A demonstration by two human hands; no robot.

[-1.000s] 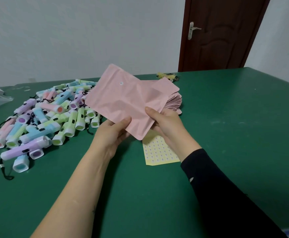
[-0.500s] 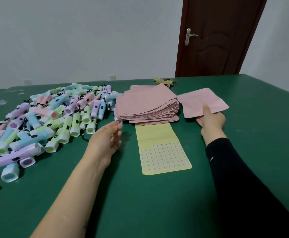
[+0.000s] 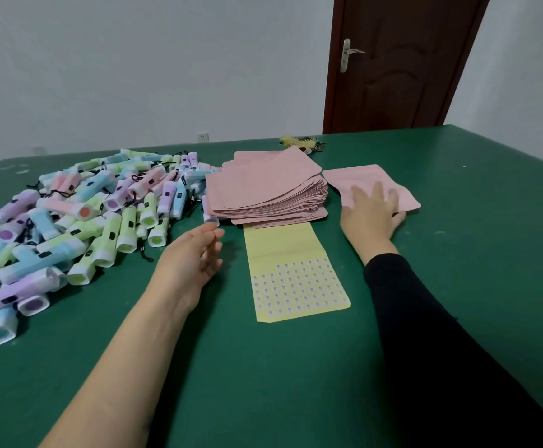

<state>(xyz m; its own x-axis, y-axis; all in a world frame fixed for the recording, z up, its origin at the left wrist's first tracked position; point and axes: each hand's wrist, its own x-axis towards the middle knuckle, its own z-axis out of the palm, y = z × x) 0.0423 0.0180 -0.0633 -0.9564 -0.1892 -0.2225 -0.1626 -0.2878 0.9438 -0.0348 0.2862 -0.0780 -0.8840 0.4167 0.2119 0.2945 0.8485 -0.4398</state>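
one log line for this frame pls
right hand: flat on single pink pouch, right of pouch stack | left hand: open, empty, by flashlight pile | sticker sheet: at stack's near edge

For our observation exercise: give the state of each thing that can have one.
Single flat pink foil pouch: lying flat, pressed down.
Right hand: open, pressing that pouch.
Left hand: open, holding nothing.
Yellow paper sticker sheet: flat, far part bare.
Stack of pink pouches: fanned, atop the sheet's far end.
Heap of pastel plastic torches: loose.
Dark brown wooden door: closed.
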